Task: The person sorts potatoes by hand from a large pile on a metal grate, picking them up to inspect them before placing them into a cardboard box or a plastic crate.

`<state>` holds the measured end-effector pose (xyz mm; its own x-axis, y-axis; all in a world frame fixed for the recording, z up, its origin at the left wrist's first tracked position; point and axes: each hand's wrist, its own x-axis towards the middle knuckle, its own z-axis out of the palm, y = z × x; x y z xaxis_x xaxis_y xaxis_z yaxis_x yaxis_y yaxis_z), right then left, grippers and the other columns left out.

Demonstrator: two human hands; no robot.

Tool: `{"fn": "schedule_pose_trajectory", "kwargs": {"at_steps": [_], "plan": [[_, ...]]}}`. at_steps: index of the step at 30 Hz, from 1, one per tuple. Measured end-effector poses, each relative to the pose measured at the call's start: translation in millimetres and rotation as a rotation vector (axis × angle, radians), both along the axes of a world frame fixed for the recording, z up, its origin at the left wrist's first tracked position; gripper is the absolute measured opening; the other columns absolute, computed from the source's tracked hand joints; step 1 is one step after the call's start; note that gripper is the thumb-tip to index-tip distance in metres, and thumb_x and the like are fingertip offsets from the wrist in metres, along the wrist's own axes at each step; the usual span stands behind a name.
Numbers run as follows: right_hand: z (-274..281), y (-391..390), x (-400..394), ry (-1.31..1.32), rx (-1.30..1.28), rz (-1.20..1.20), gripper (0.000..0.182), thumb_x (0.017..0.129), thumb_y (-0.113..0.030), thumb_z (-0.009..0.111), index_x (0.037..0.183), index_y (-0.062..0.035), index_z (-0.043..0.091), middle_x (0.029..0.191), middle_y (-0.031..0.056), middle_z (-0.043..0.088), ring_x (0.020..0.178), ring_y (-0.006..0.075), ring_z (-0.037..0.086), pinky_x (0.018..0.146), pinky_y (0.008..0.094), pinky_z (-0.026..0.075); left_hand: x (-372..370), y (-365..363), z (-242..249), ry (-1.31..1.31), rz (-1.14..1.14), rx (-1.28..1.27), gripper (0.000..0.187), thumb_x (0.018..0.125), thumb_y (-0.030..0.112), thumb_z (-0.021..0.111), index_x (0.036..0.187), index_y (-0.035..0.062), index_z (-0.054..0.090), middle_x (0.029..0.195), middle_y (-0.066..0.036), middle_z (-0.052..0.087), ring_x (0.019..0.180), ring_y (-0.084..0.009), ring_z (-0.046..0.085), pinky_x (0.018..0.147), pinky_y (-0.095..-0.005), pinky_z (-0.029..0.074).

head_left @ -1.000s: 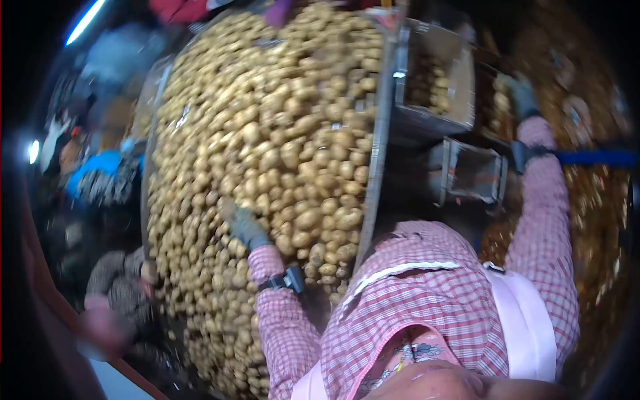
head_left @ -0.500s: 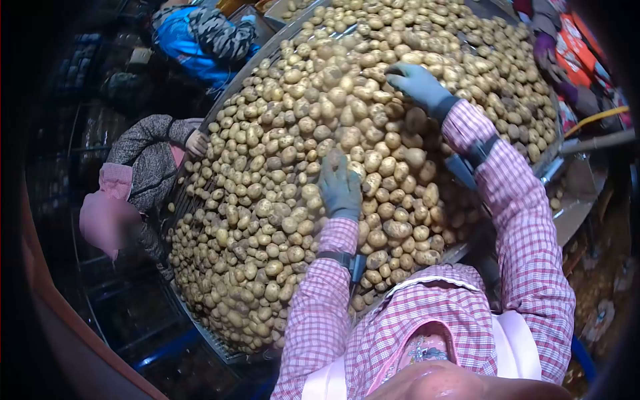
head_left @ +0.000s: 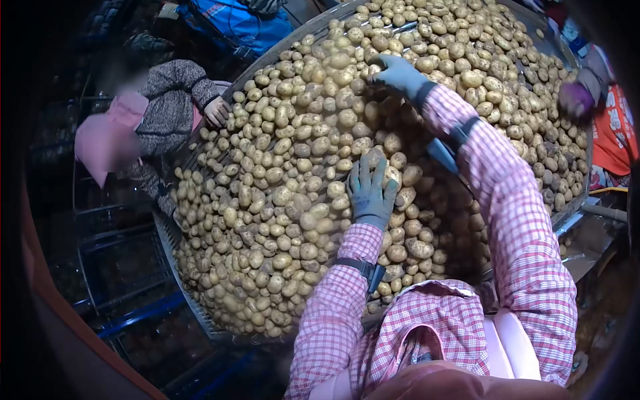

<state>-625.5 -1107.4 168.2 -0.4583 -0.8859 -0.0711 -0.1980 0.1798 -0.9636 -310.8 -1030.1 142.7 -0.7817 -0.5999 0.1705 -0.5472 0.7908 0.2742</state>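
Observation:
A broad heap of potatoes (head_left: pixel 293 200) lies beneath both of my hands, which wear grey-blue work gloves. My left hand (head_left: pixel 372 195) rests on the middle of the heap, its fingers spread and pointing away from me, with a potato just at the fingertips. Farther off to the right, my right hand (head_left: pixel 400 77) reaches over the potatoes with its fingers bent and parted from the thumb. No potato shows in its grasp, though its underside is hidden. A shaded hollow lies in the heap between my right forearm and left hand.
The heap sits on a table with a metal rim (head_left: pixel 177 267). At the left edge, a person in a pink head covering (head_left: pixel 110 143) has a bare hand (head_left: pixel 217 111) by the potatoes. Another person's purple glove (head_left: pixel 579 99) is at right, near an orange cloth (head_left: pixel 610 133). Blue clothing (head_left: pixel 233 27) shows beyond.
My left hand has shifted right across the heap and its fingers are more spread. My right hand has moved slightly left. The whole view has shifted; the purple-gloved hand at right has moved down.

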Motion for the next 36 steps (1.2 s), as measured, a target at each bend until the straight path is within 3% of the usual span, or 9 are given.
{"fn": "schedule_pose_trajectory", "kwargs": {"at_steps": [2,9,13,16,20,22,25,28,36], "plan": [[18,34,21,-0.537,-0.199,0.077,0.05,0.089,-0.018,0.073,0.133,0.0012,0.059,0.106,0.0107,0.071,0.093,0.0189,0.07,0.079,0.0317,0.056,2,2,-1,0.006,0.006,0.013,0.056,0.095,0.045,0.057,0.146,0.0223,0.054,0.158,-0.014,0.036,0.14,-0.038,0.035,0.118,-0.0536,0.026],[36,163,125,-0.731,-0.045,-0.068,0.046,0.092,-0.026,0.075,0.128,-0.0006,0.063,0.107,0.0042,0.071,0.09,0.0081,0.066,0.068,0.0196,0.049,6,-2,17,0.221,-0.05,0.176,0.064,0.086,0.032,0.076,0.138,0.0012,0.057,0.147,-0.019,0.05,0.132,-0.0391,0.046,0.115,-0.0497,0.034],[31,201,174,-0.752,-0.034,-0.135,0.035,0.089,-0.019,0.079,0.114,-0.0006,0.061,0.096,0.0058,0.069,0.08,0.0095,0.066,0.066,0.0223,0.052,13,43,76,0.44,0.208,1.279,0.062,0.09,0.027,0.078,0.14,-0.0011,0.055,0.116,-0.01,0.069,0.102,-0.0152,0.064,0.094,-0.0318,0.052],[33,224,194,-0.588,0.02,-0.064,0.031,0.089,-0.023,0.079,0.107,-0.0031,0.063,0.089,-0.0005,0.064,0.072,0.0059,0.059,0.062,0.0212,0.048,37,50,57,0.495,0.042,1.399,0.057,0.09,0.017,0.075,0.14,-0.0012,0.055,0.117,-0.007,0.069,0.105,-0.0132,0.063,0.094,-0.029,0.052],[50,244,209,-0.482,0.172,0.178,0.053,0.091,-0.027,0.074,0.135,-0.002,0.059,0.104,0.0021,0.069,0.087,0.0066,0.061,0.072,0.0233,0.051,61,66,58,0.285,-0.083,0.929,0.058,0.083,0.008,0.069,0.139,0.0014,0.057,0.116,-0.008,0.069,0.105,-0.0126,0.063,0.094,-0.0286,0.051],[44,249,223,-0.216,0.157,0.216,0.055,0.094,-0.03,0.072,0.138,-0.0015,0.058,0.11,0.0038,0.069,0.094,0.0087,0.062,0.079,0.0248,0.052,70,76,66,0.238,-0.025,0.989,0.059,0.079,0.015,0.072,0.135,0.0021,0.059,0.117,-0.012,0.069,0.107,-0.0187,0.065,0.096,-0.0333,0.052],[81,256,245,-0.54,0.146,-0.022,0.046,0.095,-0.024,0.063,0.133,0.0005,0.059,0.111,0.0089,0.07,0.1,0.0167,0.065,0.089,0.0297,0.052,68,83,90,0.411,-0.011,1.209,0.059,0.077,0.025,0.074,0.128,-0.0003,0.059,0.119,-0.022,0.065,0.109,-0.0335,0.064,0.097,-0.0434,0.051],[43,257,256,-0.416,-0.012,-0.118,0.041,0.101,-0.026,0.058,0.133,0.0002,0.06,0.117,0.01,0.067,0.107,0.0175,0.063,0.095,0.0297,0.049,68,87,68,0.316,-0.078,0.695,0.059,0.078,0.024,0.073,0.128,-0.002,0.058,0.12,-0.023,0.063,0.11,-0.0363,0.062,0.097,-0.0443,0.05],[13,267,244,-0.271,-0.01,-0.04,0.039,0.103,-0.025,0.057,0.132,0.0006,0.062,0.122,0.0105,0.065,0.111,0.0182,0.062,0.098,0.0302,0.048,54,105,71,0.316,-0.046,0.67,0.051,0.077,0.022,0.07,0.122,-0.001,0.059,0.109,-0.021,0.062,0.099,-0.0353,0.064,0.089,-0.0425,0.053]]}}
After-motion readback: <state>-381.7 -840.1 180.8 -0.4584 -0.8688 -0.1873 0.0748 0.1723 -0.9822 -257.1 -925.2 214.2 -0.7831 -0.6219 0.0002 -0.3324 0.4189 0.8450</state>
